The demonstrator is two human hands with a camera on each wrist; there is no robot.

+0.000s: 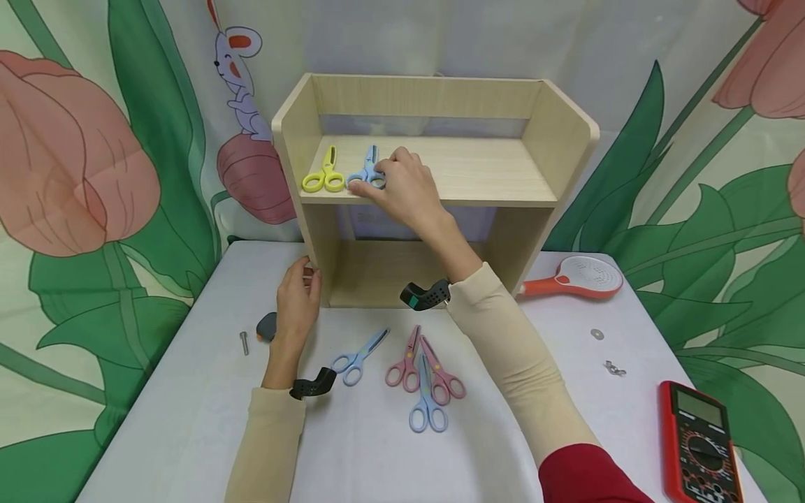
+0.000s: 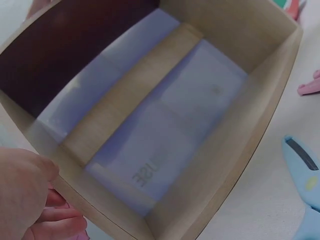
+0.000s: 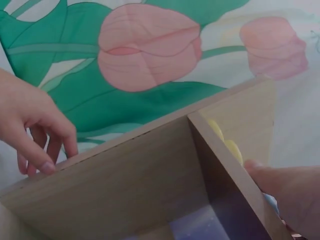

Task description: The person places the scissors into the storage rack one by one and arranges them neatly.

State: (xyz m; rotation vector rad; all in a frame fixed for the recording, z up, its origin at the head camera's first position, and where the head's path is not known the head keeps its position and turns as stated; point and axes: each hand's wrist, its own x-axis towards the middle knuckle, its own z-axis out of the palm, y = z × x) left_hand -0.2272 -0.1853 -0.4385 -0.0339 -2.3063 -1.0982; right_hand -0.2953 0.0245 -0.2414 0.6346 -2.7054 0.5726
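Observation:
A small light wood shelf unit [image 1: 434, 199] stands on the table. My right hand [image 1: 409, 188] is at the light-blue scissors [image 1: 370, 164] on its upper board, thumb and fingers about the handles; the palm side is hidden. In the right wrist view its thumb [image 3: 255, 175] lies by the board's front edge. Just left, yellow scissors [image 1: 327, 171] lie handles forward. My left hand [image 1: 298, 297] touches the unit's left side panel [image 3: 125, 165] low down, fingers loosely bent. Nearer me lie another blue pair of scissors [image 1: 358, 360], two pink pairs [image 1: 410, 363] and a further blue pair [image 1: 426, 402].
A dark grey rounded object [image 1: 267, 326] and a bolt [image 1: 244, 342] lie left of my left hand. Right of the unit are a red-and-white paddle-shaped brush [image 1: 585, 276], a washer [image 1: 597, 334], a small metal piece [image 1: 615, 368] and a red multimeter [image 1: 701, 440]. A printed curtain [image 1: 440, 35] hangs behind.

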